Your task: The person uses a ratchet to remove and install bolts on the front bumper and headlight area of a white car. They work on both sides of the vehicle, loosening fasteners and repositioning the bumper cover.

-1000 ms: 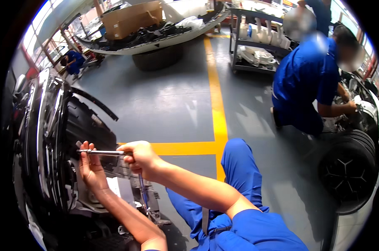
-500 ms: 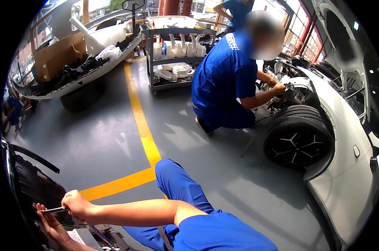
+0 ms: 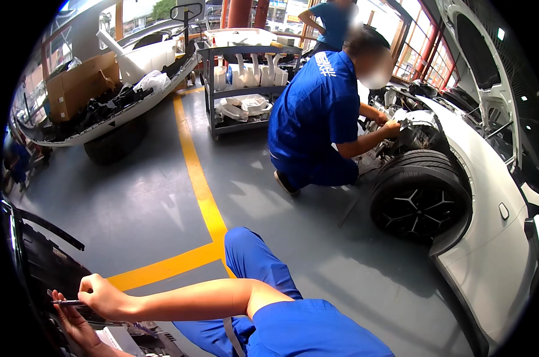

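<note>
At the lower left, my right hand [image 3: 107,298] is closed on one end of a slim metal hand tool [image 3: 69,303], with my bare forearm reaching across from the right. Its exact kind is too small to tell. My left hand [image 3: 78,327] is just beyond and below, fingers raised and bent around the tool's far end. Both hands are at a black panel [image 3: 55,268] of a part by the left edge, and whatever the tool's tip meets is hidden. A white box-like piece [image 3: 122,339] lies below my right wrist.
A co-worker in blue [image 3: 317,119] crouches by a white car body [image 3: 483,238] with a black wheel [image 3: 420,202]. A grey shelf cart [image 3: 246,89] and a bumper [image 3: 103,134] heaped with parts and a cardboard box [image 3: 82,89] stand farther back. A yellow line [image 3: 195,172] crosses the floor.
My right hand has moved a little left, toward my left hand, and turned, covering more of the tool. My left hand stays at the far end. The view has shifted slightly.
</note>
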`<act>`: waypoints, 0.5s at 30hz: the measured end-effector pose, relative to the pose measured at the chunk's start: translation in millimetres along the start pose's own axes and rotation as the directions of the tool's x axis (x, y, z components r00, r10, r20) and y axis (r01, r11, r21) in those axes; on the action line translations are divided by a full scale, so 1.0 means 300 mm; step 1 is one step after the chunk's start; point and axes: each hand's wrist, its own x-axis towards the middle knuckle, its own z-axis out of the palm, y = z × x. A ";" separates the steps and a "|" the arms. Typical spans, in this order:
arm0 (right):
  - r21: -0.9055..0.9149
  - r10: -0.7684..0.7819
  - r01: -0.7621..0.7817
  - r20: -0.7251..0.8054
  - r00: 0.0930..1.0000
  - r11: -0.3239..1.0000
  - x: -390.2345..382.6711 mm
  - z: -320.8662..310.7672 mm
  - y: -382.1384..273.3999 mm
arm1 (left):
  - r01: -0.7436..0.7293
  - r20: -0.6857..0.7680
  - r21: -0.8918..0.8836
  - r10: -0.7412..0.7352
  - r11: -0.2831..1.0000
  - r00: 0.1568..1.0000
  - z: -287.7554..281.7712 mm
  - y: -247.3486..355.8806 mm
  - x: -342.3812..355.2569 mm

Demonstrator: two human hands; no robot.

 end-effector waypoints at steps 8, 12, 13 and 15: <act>-0.342 -0.456 0.430 0.006 0.890 0.835 -0.042 -0.030 -0.030 | 0.013 -0.010 0.007 -0.013 1.000 1.000 -0.014 -0.021 0.011; 0.371 0.434 -0.488 0.224 0.873 0.790 -0.038 -0.074 -0.107 | 0.020 -0.009 -0.008 -0.020 1.000 1.000 -0.009 -0.002 0.005; 0.302 0.373 -0.417 0.197 0.907 0.857 -0.032 -0.063 -0.117 | 0.016 -0.037 -0.007 -0.016 1.000 0.999 0.016 0.007 -0.009; -0.286 -0.303 0.305 0.054 0.952 0.908 0.011 -0.065 -0.057 | 0.047 0.012 -0.034 -0.046 0.998 0.999 0.005 -0.012 0.015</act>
